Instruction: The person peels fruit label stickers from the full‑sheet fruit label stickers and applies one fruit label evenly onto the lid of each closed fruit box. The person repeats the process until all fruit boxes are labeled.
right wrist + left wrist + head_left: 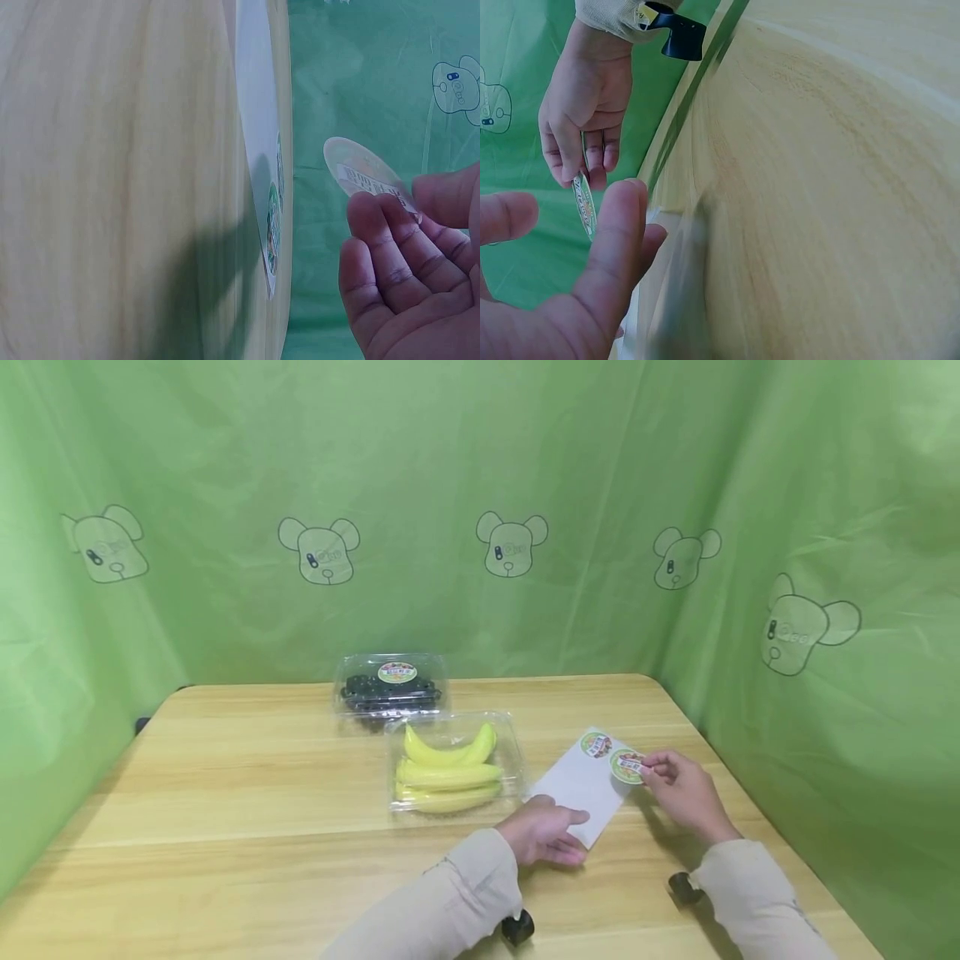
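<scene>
A round printed sticker (367,172) is pinched by one edge between the thumb and fingers of my right hand (690,793), raised above the table. In the head view it overlaps the corner of a white sticker sheet (577,789) lying on the wood. Two more round stickers show on that sheet in the right wrist view. My left hand (542,831) is over the sheet's near end, thumb and fingers spread apart with nothing gripped between them. Left of the sheet stands a clear plastic box (513,747) of yellow bananas (450,775), with no sticker visible on its lid.
Behind the bananas, a second clear box (435,664) holds dark fruit (390,693) and bears a round label (397,672) on its lid. The wooden table (247,777) is enclosed by green curtains (420,443) at the back and both sides.
</scene>
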Motion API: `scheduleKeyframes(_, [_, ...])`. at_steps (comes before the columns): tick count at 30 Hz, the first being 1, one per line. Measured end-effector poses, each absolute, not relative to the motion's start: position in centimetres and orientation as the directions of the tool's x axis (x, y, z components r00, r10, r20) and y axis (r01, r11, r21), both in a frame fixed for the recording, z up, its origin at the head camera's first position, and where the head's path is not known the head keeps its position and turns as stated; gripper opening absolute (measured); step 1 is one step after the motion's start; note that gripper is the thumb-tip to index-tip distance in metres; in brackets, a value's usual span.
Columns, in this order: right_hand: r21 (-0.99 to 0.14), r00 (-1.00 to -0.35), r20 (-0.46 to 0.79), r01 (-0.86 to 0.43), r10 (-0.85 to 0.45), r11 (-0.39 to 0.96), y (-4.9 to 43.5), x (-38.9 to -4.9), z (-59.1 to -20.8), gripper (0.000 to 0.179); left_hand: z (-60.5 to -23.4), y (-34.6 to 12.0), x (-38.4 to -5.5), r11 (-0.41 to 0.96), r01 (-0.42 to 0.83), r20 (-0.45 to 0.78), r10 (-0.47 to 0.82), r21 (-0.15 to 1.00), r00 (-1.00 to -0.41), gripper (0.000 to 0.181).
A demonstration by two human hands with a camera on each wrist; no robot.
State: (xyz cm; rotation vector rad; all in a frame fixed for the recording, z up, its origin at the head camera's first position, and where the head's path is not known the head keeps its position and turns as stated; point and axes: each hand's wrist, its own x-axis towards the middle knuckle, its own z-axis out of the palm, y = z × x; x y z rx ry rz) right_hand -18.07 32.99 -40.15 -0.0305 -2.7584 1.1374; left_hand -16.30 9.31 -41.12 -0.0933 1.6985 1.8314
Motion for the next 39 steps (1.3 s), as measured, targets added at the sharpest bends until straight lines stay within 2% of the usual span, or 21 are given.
scheduleKeyframes(11, [-0.679, -0.987, 0.142, -0.038, 0.08, 0.733, 33.3, -18.4, -40.8, 0.024, -41.1, 9.4, -16.4, 0.057, -0.466, -0.446, 0.414, 0.883, -0.793, 0.076])
scheduleKeyframes(15, [-0.679, -0.984, 0.161, -0.059, 0.07, 0.732, 33.4, -18.4, -40.9, 0.026, -41.2, 9.4, -16.6, 0.05, -0.442, -0.416, 0.443, 0.896, -0.794, 0.059])
scheduleKeyframes(19, [-0.684, -0.986, 0.156, -0.062, 0.063, 0.727, 33.2, -18.4, -40.6, 0.037, -41.1, 9.5, -16.9, 0.007, -0.416, -0.369, 0.48, 0.909, -0.796, 0.041])
scheduleKeyframes(22, [-0.686, -0.988, 0.137, -0.048, 0.064, 0.726, 33.0, -18.3, -40.4, 0.043, -41.1, 9.7, -17.2, -0.045, -0.416, -0.348, 0.47, 0.908, -0.811, 0.046])
scheduleKeyframes(27, [-0.694, -0.99, 0.121, -0.032, 0.073, 0.719, 32.7, -18.4, -40.0, 0.044, -40.8, 9.8, -17.5, -0.123, -0.412, -0.32, 0.447, 0.903, -0.835, 0.053])
scheduleKeyframes(39, [-0.709, -0.988, 0.139, -0.054, 0.064, 0.703, 32.2, -18.4, -39.6, 0.038, -40.5, 9.8, -18.1, -0.25, -0.434, -0.268, 0.5, 0.866, -0.823, 0.058])
